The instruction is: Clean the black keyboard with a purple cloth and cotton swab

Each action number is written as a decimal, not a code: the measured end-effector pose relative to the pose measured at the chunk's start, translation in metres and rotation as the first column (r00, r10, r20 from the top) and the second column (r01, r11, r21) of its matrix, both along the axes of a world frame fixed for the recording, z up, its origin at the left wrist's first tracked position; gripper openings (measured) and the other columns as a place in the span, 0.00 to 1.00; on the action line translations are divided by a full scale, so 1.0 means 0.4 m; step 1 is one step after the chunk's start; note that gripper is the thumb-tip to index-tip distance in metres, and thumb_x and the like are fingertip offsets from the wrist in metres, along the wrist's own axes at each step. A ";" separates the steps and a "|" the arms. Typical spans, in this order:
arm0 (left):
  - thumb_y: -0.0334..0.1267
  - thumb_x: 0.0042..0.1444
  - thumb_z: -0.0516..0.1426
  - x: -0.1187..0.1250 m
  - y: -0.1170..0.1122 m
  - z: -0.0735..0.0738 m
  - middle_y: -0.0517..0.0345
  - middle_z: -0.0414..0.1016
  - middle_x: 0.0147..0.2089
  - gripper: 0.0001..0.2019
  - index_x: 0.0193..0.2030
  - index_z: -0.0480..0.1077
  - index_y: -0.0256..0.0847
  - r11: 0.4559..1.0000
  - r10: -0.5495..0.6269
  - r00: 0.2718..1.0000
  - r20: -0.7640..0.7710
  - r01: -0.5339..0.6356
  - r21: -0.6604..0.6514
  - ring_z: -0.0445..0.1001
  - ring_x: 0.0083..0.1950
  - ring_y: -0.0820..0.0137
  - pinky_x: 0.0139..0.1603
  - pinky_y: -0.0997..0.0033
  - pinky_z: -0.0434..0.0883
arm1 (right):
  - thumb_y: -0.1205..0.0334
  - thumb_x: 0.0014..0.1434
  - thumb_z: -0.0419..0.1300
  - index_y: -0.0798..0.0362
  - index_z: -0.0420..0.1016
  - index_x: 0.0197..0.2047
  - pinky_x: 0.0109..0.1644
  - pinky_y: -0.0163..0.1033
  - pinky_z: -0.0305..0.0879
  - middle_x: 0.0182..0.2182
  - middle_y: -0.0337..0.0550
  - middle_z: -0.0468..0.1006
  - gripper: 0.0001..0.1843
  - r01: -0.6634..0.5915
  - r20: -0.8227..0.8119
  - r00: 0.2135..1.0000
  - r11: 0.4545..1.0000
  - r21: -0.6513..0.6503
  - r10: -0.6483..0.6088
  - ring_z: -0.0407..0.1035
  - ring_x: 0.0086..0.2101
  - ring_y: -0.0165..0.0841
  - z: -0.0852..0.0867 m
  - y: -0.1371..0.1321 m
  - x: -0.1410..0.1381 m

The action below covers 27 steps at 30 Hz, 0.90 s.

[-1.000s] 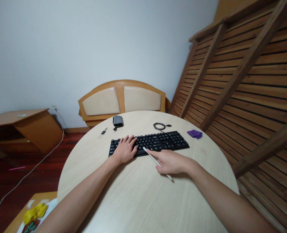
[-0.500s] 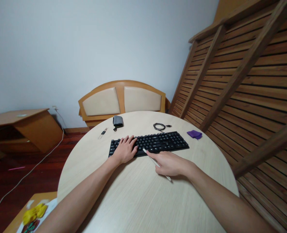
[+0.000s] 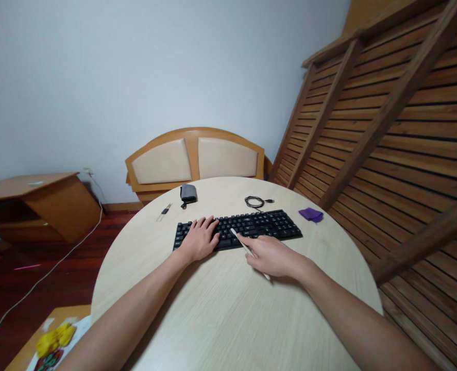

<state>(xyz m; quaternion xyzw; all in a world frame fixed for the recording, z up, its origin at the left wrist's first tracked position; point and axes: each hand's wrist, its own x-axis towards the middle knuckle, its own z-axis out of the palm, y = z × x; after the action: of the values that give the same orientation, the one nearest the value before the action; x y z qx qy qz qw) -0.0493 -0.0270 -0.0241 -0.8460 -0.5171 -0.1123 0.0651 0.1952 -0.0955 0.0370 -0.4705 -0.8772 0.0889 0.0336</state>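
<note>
A black keyboard [image 3: 259, 225] lies on the round pale wooden table [image 3: 228, 314]. My left hand [image 3: 200, 240] rests flat on its left part, fingers spread over the keys. In my right hand [image 3: 269, 253] is a slim white toothbrush [image 3: 247, 249], gripped along its handle. Its head points forward and left, over the keys near the keyboard's middle; whether the bristles touch them cannot be made out. The handle's rear end sticks out below my palm.
Behind the keyboard lies its coiled black cable [image 3: 254, 201]. A purple cloth [image 3: 310, 214] is at the right, a grey pouch [image 3: 188, 193] and a small black-and-clear item [image 3: 164, 212] at the left. Wooden slats [image 3: 367, 154] lean close on the right.
My right hand has moved slightly forward with the toothbrush, its head shifting from the keyboard's front edge up onto the keys. My left hand stays in place.
</note>
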 end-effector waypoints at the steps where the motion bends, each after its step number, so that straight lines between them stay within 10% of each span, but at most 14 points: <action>1: 0.47 0.68 0.46 0.001 -0.002 0.002 0.49 0.60 0.72 0.25 0.68 0.62 0.40 1.000 -0.004 1.000 0.001 0.004 0.006 0.60 0.70 0.53 0.70 0.47 0.56 | 0.61 0.62 0.51 0.55 0.58 0.72 0.35 0.37 0.56 0.35 0.50 0.83 0.35 0.016 0.002 1.000 1.000 0.004 -0.016 0.76 0.36 0.41 -0.003 0.003 -0.001; 27: 0.46 0.67 0.48 0.012 -0.012 0.001 0.45 0.62 0.70 0.24 0.66 0.64 0.38 1.000 -0.015 1.000 0.004 0.015 0.024 0.61 0.68 0.53 0.69 0.48 0.57 | 0.60 0.62 0.54 0.48 0.71 0.65 0.42 0.39 0.64 0.42 0.50 0.84 0.27 0.100 -0.008 0.995 0.986 0.132 -0.100 0.78 0.42 0.43 -0.035 0.018 -0.016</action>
<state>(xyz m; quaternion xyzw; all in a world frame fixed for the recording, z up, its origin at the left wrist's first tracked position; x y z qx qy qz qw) -0.0444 -0.0320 -0.0239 -0.8488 -0.5095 -0.1208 0.0731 0.1886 -0.0884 0.0231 -0.5107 -0.8565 0.0289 0.0698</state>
